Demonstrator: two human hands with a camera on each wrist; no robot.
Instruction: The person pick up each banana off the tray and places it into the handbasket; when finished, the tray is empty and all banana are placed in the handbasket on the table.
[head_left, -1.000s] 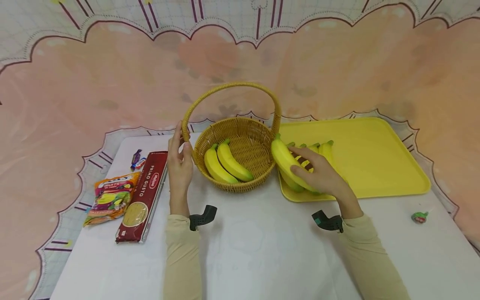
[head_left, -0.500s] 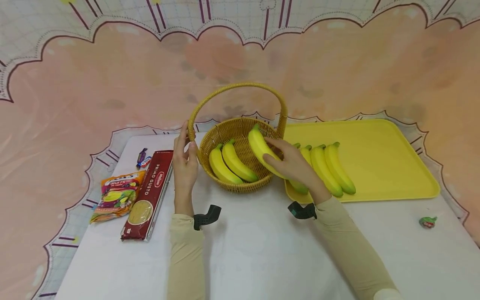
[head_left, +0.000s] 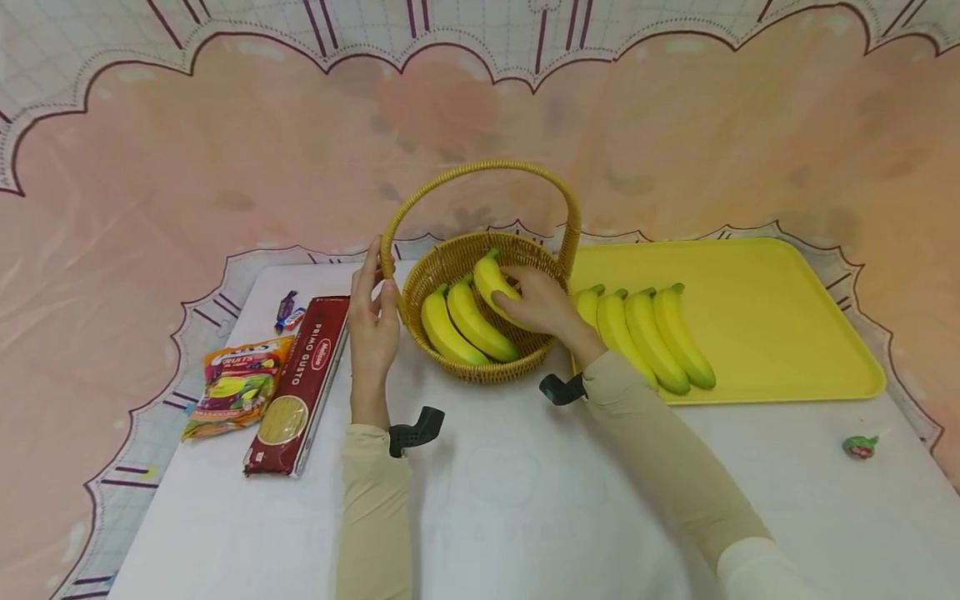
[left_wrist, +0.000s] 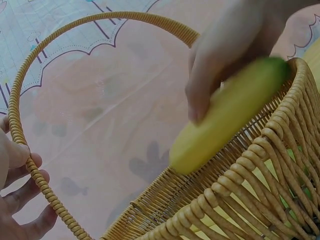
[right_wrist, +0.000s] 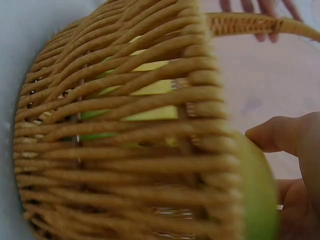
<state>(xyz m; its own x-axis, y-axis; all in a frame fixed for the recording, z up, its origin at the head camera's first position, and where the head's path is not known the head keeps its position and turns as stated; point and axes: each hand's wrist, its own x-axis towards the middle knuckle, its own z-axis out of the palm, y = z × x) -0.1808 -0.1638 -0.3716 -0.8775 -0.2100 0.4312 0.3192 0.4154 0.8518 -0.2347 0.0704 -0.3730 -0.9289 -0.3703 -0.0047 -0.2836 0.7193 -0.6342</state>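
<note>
Mid-frame, my right hand pinches a banana, best laid in gently; my left hand grips the basket handle steady!

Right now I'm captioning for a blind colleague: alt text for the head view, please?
A person's right hand holds a banana at the mouth of a wicker basket with two more bananas inside, while the left hand holds its handle. At right, four bananas lie on a yellow tray; at left are a red package and an orange bag.
</note>
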